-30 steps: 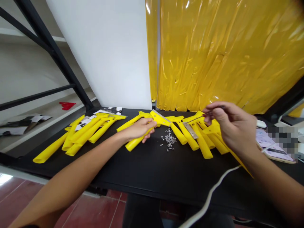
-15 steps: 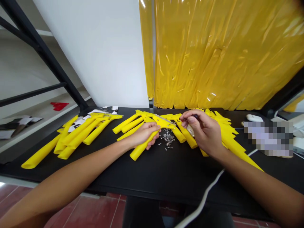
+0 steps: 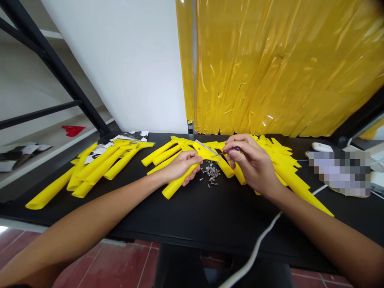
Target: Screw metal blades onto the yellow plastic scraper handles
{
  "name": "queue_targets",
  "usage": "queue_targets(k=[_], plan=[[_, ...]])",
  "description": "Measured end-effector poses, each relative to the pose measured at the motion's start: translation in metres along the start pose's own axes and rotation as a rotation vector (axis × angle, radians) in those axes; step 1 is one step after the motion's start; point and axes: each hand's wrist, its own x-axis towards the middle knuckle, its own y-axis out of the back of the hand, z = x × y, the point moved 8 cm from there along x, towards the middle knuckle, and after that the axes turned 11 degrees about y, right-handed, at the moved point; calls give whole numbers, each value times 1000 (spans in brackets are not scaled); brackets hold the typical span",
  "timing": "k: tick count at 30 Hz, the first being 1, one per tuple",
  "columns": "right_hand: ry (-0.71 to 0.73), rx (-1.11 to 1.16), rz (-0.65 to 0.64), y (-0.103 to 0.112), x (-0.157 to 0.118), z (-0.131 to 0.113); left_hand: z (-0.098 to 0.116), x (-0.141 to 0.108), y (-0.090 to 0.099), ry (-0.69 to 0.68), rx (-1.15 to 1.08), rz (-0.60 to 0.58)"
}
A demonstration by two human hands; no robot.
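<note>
My left hand [image 3: 183,165] is wrapped round the tubular handle of a yellow scraper [image 3: 175,188]. A metal blade edge shows along the scraper's wide head, which points away to the right. In the fingers of my right hand [image 3: 255,164] is a thin screwdriver [image 3: 219,155] with a dark handle. Its shaft slants down to the scraper's head, and the tip is at a fastening point near the head's right end. Just below the head, small loose screws and nuts [image 3: 212,174] lie scattered on the black table [image 3: 210,220].
Several yellow scrapers [image 3: 96,172] lie to the left beside printed cardboard sleeves [image 3: 139,135]. More yellow scrapers [image 3: 163,154] lie behind my hands, and a pile of yellow parts [image 3: 292,180] is on the right. A white cable [image 3: 255,252] crosses the front edge. Yellow plastic sheeting [image 3: 270,72] hangs behind.
My right fingers have shifted round the screwdriver handle, and its shaft tilts slightly differently. The scraper stays in my left hand, its head turned a little. The whole view has moved slightly.
</note>
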Motion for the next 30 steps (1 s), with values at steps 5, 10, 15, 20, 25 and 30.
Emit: queue_targets(k=[5, 10, 15, 20, 25, 30], plan=[[-152, 381, -65, -7, 2, 1, -1, -2, -6, 74, 4, -122], [-244, 608, -30, -5, 6, 0, -2, -7, -14, 134, -23, -270], [-226, 739, -150, -13, 19, -3, -6, -9, -21, 209, -73, -373], [-223, 733, -172, -29, 41, 6, -2, 2, -5, 143, -186, -249], [-194, 705, -72, -32, 58, 17, -3, 5, -1, 129, -211, -232], [-222, 608, 12, -26, 52, 27, -3, 5, -5, 107, -195, -246]])
